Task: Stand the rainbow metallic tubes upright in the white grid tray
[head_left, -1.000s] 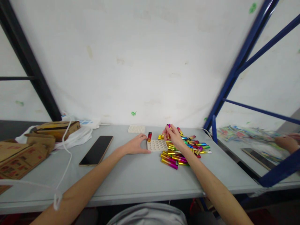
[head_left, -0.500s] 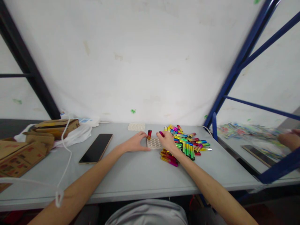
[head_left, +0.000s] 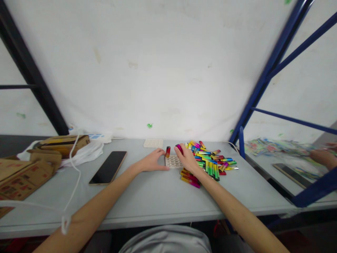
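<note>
Looks like you're placing a magenta tube (head_left: 179, 149), pinched in your right hand (head_left: 187, 158), on the tray (head_left: 172, 162); left hand (head_left: 152, 161) spread wide (steadying it, I guess). Straight aim matters next.

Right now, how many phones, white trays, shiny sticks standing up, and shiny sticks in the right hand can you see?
Phones: 2, left phone and far-right phone
White trays: 2, front tray and back tray
Upright stick: 1
Purple stick in right hand: 1
Total: 6
</note>
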The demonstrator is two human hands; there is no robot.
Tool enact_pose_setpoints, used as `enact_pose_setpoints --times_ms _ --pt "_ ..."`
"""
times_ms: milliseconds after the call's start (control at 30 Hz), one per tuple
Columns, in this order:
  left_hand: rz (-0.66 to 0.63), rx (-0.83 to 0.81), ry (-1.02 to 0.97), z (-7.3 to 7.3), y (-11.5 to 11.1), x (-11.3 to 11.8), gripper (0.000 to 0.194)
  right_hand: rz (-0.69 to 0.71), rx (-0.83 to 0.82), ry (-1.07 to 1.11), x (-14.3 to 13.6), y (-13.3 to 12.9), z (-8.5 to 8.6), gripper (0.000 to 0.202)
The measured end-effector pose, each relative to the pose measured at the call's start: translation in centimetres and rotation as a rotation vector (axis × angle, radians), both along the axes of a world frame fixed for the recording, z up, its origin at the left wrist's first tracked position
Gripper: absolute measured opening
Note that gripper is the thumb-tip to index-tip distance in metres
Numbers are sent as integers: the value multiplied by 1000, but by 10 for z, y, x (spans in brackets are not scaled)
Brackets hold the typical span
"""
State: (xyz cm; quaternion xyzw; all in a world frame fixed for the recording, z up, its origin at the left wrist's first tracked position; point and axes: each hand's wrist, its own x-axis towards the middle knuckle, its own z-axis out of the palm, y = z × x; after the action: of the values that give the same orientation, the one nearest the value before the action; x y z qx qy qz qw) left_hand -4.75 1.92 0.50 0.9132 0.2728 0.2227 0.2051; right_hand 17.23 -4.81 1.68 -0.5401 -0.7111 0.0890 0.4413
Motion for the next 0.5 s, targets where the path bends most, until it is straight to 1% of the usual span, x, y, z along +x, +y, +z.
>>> enact_pose_setpoints --times_ms 167,233,333,400,500 --pt "-3 -12 9 0 -1 1 67 32 153 -121 -1 2 -3 40" --pt "0 -14 4 1 -2 1 69 26 116 -152 0 4 -4 46" --pt "-2 -11 -9 1 -2 0 69 -6 -4 -129 1 4 -4 52" --pt "-4 -10 -6 1 -2 0 69 -4 -55 -91 1 3 -3 50" --pt "-12 -7 9 0 -1 0 70 62 -101 -100 1 1 -1 43"
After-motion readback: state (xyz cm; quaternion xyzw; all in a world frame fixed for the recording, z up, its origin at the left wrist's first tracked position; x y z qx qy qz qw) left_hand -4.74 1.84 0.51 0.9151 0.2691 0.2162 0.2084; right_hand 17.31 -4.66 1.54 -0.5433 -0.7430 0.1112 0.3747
